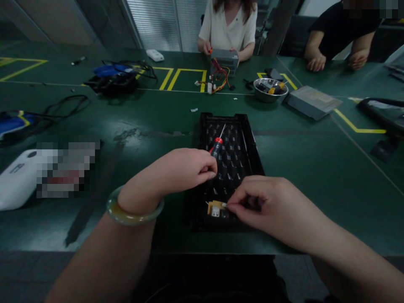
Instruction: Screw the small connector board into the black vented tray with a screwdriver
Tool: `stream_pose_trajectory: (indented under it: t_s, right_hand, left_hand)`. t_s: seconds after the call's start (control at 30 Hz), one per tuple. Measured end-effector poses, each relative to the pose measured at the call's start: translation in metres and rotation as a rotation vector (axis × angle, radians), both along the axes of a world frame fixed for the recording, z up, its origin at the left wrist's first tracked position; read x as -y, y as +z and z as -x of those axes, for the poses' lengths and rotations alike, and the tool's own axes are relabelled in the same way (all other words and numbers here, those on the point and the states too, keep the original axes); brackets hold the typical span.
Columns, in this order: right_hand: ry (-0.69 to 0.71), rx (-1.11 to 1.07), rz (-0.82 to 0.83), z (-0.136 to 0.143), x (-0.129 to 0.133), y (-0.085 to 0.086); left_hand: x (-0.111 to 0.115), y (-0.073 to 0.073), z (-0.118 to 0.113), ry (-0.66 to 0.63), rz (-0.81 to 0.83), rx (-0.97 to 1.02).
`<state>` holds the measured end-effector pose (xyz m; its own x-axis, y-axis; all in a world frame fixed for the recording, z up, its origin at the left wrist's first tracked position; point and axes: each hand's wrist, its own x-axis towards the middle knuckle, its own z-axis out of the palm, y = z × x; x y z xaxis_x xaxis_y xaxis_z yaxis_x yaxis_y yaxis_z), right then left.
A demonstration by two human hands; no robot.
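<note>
The right hand (268, 201) pinches a board (215, 210) over the tray (251, 145), while the left hand (187, 168) curls its fingers at a screwdriver (217, 146), whether gripping I cannot tell.

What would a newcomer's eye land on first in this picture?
Likely the right hand, low centre, pinching a small tan circuit board over the near end of a black plastic tray. Then the left hand, curled at a red-and-black screwdriver (grip unclear), a pale green bangle on its wrist. Across the green table, a person in white holds a grey metal box.
</note>
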<state>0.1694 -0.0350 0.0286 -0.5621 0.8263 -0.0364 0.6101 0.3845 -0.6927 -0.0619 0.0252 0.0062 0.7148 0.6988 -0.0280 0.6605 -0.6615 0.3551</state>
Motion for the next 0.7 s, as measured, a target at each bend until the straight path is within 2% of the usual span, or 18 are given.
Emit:
stream_pose_trajectory:
  t_s: [0.17, 0.3, 0.47, 0.7]
  right_hand:
    - [-0.228, -0.147, -0.005, -0.017, -0.018, 0.001]
    - [-0.385, -0.294, -0.061, -0.028, -0.034, 0.002]
    - [-0.393, -0.329, -0.052, -0.028, -0.04, -0.004]
    - [-0.359, -0.311, -0.063, -0.026, -0.039, -0.006]
  left_hand:
    - [0.016, 0.009, -0.021, -0.135, 0.106, 0.085]
    - [0.038, 0.006, -0.047, -0.32, 0.063, 0.152]
    - [0.052, -0.004, -0.065, -0.353, -0.086, 0.104]
    - [0.055, -0.009, -0.076, -0.368, -0.108, 0.091]
